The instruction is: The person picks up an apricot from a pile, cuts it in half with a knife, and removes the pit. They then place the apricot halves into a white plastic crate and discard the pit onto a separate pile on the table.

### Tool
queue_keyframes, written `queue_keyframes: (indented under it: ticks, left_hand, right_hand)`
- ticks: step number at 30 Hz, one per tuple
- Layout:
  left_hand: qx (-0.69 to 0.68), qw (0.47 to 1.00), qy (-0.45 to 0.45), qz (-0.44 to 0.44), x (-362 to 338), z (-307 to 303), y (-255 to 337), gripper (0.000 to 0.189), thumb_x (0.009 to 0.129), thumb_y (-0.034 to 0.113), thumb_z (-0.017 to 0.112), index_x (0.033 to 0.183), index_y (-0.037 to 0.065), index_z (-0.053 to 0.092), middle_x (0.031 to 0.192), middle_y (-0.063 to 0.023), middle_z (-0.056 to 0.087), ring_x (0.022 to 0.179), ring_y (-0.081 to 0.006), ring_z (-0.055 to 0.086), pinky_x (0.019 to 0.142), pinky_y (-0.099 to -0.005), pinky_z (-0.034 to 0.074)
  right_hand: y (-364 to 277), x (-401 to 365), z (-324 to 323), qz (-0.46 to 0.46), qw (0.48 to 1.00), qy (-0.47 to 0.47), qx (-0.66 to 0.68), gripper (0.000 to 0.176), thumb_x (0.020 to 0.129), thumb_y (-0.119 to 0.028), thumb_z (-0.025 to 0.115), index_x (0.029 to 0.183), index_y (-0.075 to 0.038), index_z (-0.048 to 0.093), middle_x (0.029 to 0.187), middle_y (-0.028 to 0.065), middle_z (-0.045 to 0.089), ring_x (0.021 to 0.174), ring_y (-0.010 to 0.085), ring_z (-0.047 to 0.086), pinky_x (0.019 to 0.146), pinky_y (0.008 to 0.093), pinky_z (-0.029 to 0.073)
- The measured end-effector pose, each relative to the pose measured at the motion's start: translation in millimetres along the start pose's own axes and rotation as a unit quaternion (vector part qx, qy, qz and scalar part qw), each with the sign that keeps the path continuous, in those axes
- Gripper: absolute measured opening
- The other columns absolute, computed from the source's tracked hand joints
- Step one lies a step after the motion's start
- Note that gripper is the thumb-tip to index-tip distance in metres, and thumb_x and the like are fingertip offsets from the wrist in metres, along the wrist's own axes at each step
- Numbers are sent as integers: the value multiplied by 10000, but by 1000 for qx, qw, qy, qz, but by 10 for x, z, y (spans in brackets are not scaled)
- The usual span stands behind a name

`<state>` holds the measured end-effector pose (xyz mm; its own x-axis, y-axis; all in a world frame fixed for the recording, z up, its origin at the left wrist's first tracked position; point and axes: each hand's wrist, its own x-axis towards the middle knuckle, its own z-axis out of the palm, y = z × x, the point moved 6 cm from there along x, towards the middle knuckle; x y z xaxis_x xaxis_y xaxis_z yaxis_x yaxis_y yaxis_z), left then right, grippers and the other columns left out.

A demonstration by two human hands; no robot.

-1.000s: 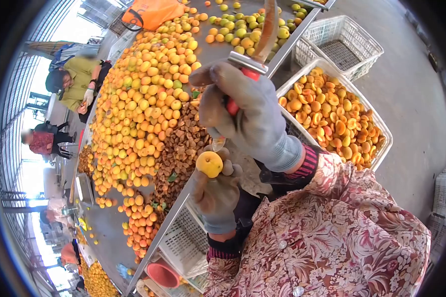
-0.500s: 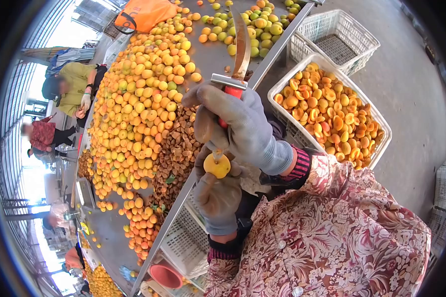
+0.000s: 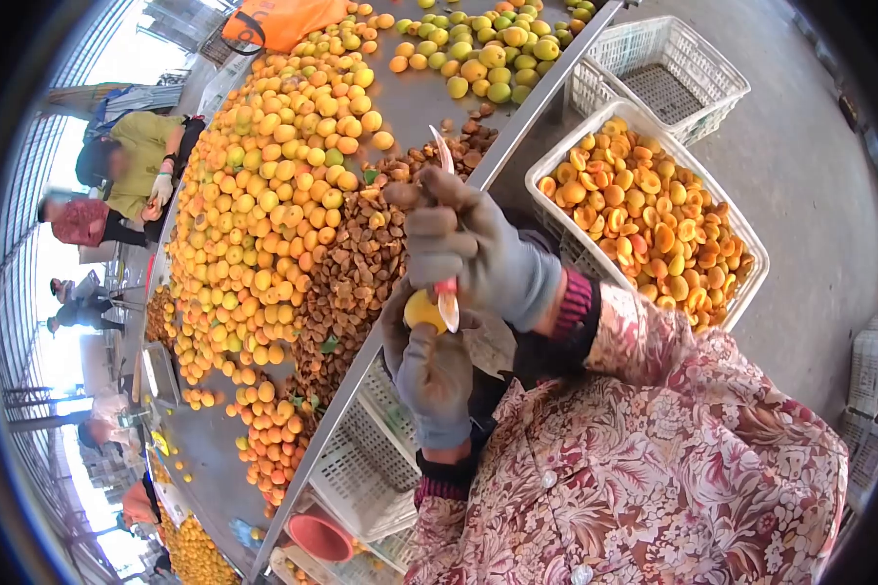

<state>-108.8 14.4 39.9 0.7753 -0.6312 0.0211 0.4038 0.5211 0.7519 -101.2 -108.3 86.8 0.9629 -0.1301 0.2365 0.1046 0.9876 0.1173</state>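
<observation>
My gloved right hand (image 3: 478, 249) is wrapped round the red handle of a knife (image 3: 445, 287). Its curved blade sticks up past the knuckles, and a short pointed metal tip at the other end overlaps the apricot in view. That yellow apricot (image 3: 421, 310) sits in the fingers of my left hand (image 3: 431, 375), gloved in grey and just below the right. Beside both hands, brown apricot pits (image 3: 356, 258) lie heaped along the near edge of the metal table. Beyond them spreads a large pile of whole apricots (image 3: 254, 195).
Right of the table, a white crate (image 3: 529, 180) holds apricot halves, with another white crate (image 3: 668, 44) behind it. Greener apricots (image 3: 498, 54) and an orange bag (image 3: 288, 21) lie at the far end. A red bucket (image 3: 320, 538) stands below the edge. Co-workers, including one person (image 3: 146, 161), are across the table.
My right hand has turned the knife: the curved blade shows narrower and lower, and the pointed tip has come down against the apricot. My left hand keeps hold of the apricot.
</observation>
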Motion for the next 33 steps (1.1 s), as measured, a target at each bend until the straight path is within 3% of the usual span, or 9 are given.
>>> queue_keyframes:
  ticks: [2, 7, 9, 10, 12, 15, 26, 31, 33]
  left_hand:
    - [-28, 999, 15, -10, 51, -35, 15, 449, 863, 121, 535, 1287, 48, 406, 1178, -151, 526, 952, -252, 560, 760, -418, 492]
    - [-88, 994, -64, -1, 65, -10, 98, 501, 826, 150, 583, 1291, 52, 425, 1164, -215, 535, 927, -268, 577, 778, -392, 490]
    - [-119, 991, -63, 0, 76, -33, 110, 497, 817, 134, 580, 1285, 50, 435, 1174, -219, 532, 924, -279, 582, 788, -391, 490]
    - [-108, 993, -53, 14, 98, -58, 141, 496, 815, 125, 569, 1287, 53, 437, 1187, -224, 527, 941, -294, 579, 798, -402, 490]
    - [-94, 994, -42, 33, 133, -93, 221, 496, 812, 116, 557, 1290, 57, 439, 1200, -230, 521, 958, -310, 576, 809, -412, 490]
    - [-120, 991, -49, 39, 143, -110, 305, 493, 819, 116, 531, 1300, 65, 434, 1215, -237, 514, 975, -331, 572, 830, -426, 488]
    - [-58, 996, -38, 47, 135, -168, 313, 515, 808, 121, 527, 1306, 48, 420, 1194, -265, 512, 931, -336, 595, 788, -411, 508]
    - [25, 995, -57, 75, 121, -204, 336, 508, 832, 131, 557, 1310, 46, 406, 1187, -254, 516, 952, -321, 591, 818, -389, 501]
    - [34, 995, -58, 74, 112, -218, 298, 502, 844, 140, 568, 1309, 45, 404, 1181, -249, 519, 960, -314, 589, 830, -378, 496]
  right_hand:
    - [-27, -74, -2, -11, 1000, 20, 21, 364, 969, -309, 395, 1086, -11, 569, 516, -72, 375, 368, 28, 287, 364, 213, 264]
    - [-411, -285, 82, -141, 958, 34, -246, 274, 939, -280, 431, 947, -39, 560, 559, -15, 489, 366, 59, 329, 367, 233, 284]
    - [-381, -468, 135, -130, 796, 150, -572, 231, 943, -261, 447, 926, -52, 545, 573, 8, 531, 372, 54, 410, 340, 193, 306]
    - [-352, -548, 240, -130, 796, 148, -572, 231, 943, -261, 447, 926, -52, 545, 573, 8, 531, 372, 54, 410, 340, 193, 306]
    - [-109, -732, 190, 116, 795, 231, -549, 210, 938, -265, 474, 937, -64, 536, 587, 25, 563, 386, 55, 469, 323, 172, 328]
    - [132, -957, -42, 232, 733, 228, -597, 268, 914, -327, 521, 895, -61, 549, 590, 28, 559, 443, 58, 497, 399, 209, 388]
    - [199, -1003, -173, 278, 628, 179, -704, 388, 894, -446, 509, 874, -58, 506, 621, 71, 535, 596, 165, 583, 565, 307, 455]
    - [156, -1002, -21, 262, 420, 171, -852, 338, 888, -382, 494, 963, -52, 495, 784, 196, 596, 820, 352, 606, 712, 425, 471]
    - [177, -993, 36, 267, 426, 182, -845, 337, 884, -370, 495, 976, -47, 490, 816, 199, 600, 841, 352, 606, 726, 435, 471]
